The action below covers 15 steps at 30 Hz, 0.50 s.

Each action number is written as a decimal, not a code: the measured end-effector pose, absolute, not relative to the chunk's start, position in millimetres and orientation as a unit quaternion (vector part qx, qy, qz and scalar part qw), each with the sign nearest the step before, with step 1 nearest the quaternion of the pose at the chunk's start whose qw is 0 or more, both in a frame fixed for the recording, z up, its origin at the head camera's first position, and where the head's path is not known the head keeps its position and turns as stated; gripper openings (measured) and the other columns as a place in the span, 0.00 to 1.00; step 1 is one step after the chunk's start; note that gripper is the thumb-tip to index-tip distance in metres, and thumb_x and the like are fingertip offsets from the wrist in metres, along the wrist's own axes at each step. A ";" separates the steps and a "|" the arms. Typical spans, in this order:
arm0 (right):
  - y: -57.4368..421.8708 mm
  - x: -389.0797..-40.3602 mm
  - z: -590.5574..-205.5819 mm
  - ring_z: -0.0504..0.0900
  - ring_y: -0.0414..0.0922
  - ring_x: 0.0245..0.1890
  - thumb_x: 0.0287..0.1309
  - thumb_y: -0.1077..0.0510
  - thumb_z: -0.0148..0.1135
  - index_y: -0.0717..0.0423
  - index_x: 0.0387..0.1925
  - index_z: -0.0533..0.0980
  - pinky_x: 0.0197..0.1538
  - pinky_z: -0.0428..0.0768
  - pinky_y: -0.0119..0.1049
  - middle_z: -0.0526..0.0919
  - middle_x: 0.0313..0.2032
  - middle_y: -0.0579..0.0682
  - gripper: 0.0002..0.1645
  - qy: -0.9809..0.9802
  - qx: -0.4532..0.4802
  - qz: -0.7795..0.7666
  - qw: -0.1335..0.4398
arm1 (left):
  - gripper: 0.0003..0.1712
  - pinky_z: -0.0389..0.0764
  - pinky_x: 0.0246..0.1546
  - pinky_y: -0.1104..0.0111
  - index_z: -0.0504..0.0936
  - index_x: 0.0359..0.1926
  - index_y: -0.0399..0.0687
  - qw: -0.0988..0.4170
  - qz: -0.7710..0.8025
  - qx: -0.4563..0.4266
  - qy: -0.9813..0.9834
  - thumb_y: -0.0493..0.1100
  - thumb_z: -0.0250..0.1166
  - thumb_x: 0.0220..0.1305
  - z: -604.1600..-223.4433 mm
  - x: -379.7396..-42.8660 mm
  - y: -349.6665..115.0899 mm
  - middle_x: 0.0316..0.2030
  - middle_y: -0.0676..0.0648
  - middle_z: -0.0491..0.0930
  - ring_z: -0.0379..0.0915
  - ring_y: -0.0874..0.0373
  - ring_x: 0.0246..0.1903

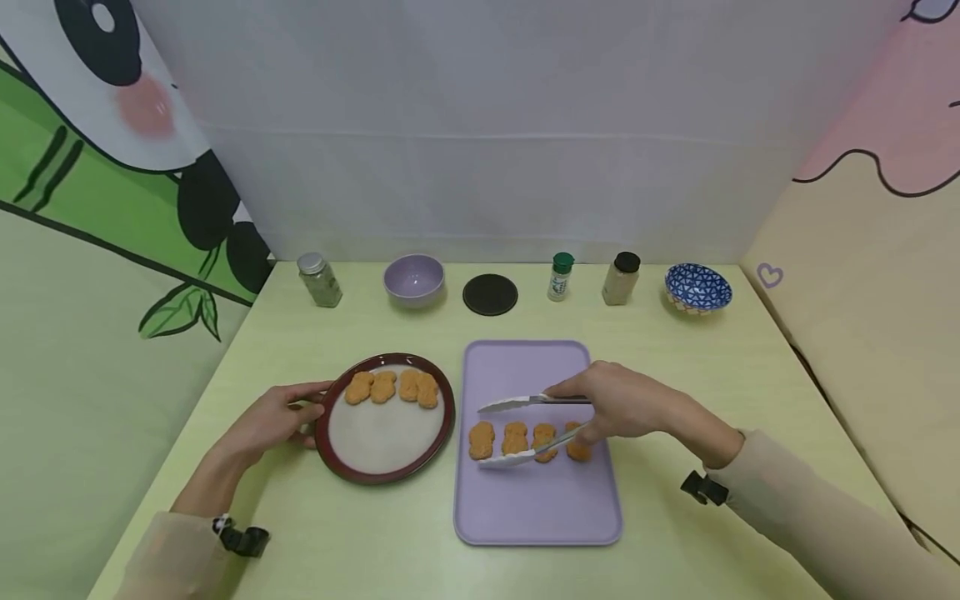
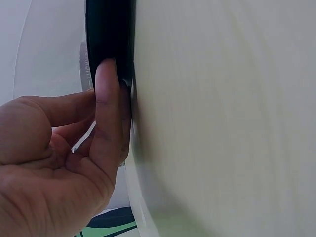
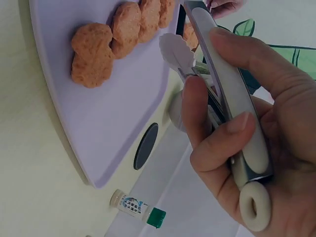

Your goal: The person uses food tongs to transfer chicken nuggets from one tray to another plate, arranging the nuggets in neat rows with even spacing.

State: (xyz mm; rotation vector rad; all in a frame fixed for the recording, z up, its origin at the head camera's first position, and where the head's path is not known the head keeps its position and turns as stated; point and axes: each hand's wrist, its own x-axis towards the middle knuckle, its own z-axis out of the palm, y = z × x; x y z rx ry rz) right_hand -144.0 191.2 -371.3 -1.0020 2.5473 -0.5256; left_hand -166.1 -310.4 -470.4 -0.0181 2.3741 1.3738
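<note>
Counting, head view: four nuggets [image 1: 383, 387] on the plate [image 1: 385, 443], four on the tray [image 1: 536, 510], apparently half done. The right hand [image 1: 630, 400] grips empty, parted tongs [image 1: 522, 402]. Left-wrist view: the left hand [image 2: 64, 170] pinches the plate's rim; nuggets there are hidden. Right-wrist view: the tongs' nearer tip is cut off.

Spread tongs [image 1: 534, 401], nuggets [image 1: 482, 439] on tray [image 1: 536, 506] and plate [image 1: 384, 437]

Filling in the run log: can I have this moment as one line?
left hand: pinches plate; right hand: holds spread tongs above tray; plate: four nuggets; tray: four nuggets
</note>
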 end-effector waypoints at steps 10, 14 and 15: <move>190.1 -146.2 -375.8 0.78 0.34 0.43 0.44 0.54 0.73 0.54 0.55 0.78 0.39 0.77 0.32 0.82 0.46 0.42 0.32 0.890 -0.375 -0.194 0.170 | 0.25 0.83 0.31 0.59 0.67 0.66 0.45 0.199 0.490 -0.012 0.848 0.37 0.55 0.69 -469.8 -164.5 -311.3 0.59 0.34 0.68 0.76 0.49 0.41; 189.9 -146.7 -372.7 0.77 0.34 0.40 0.45 0.54 0.73 0.53 0.56 0.77 0.37 0.76 0.31 0.81 0.49 0.43 0.33 0.891 -0.377 -0.192 0.166 | 0.25 0.83 0.31 0.59 0.67 0.66 0.44 0.200 0.488 -0.013 0.850 0.37 0.55 0.69 -469.5 -165.8 -311.2 0.58 0.34 0.69 0.75 0.48 0.41; 189.0 -146.8 -370.8 0.77 0.34 0.36 0.45 0.54 0.73 0.52 0.56 0.77 0.35 0.76 0.31 0.81 0.49 0.43 0.33 0.891 -0.376 -0.193 0.164 | 0.25 0.83 0.31 0.59 0.67 0.66 0.45 0.200 0.488 -0.013 0.849 0.37 0.55 0.69 -469.6 -166.3 -311.1 0.58 0.34 0.69 0.75 0.48 0.42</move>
